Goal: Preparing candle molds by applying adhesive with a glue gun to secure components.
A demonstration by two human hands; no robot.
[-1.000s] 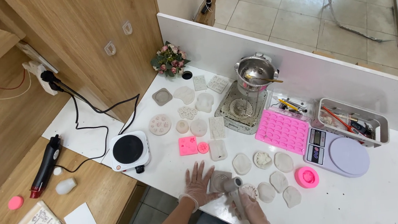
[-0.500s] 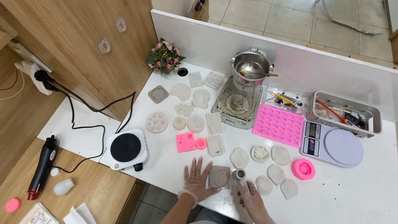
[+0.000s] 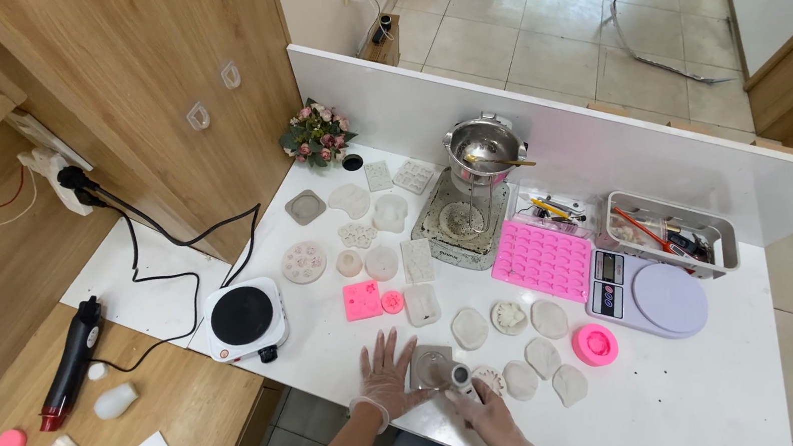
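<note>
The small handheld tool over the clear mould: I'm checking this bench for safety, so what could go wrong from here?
The left hand lies flat beside the clear mould while the right hand holds the small tool close by; gloved fingers could get in its way. The mould sits near the table edge and could slide off. The hot plate's cable trails across the surface, a possible snag.

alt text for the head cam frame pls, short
Seen from above, a person's gloved left hand lies flat on a white table beside a small clear mould, while the right hand holds a small white handheld device over it. Around them lie pale and pink moulds, a hot plate, a scale and a steel pot.
</note>
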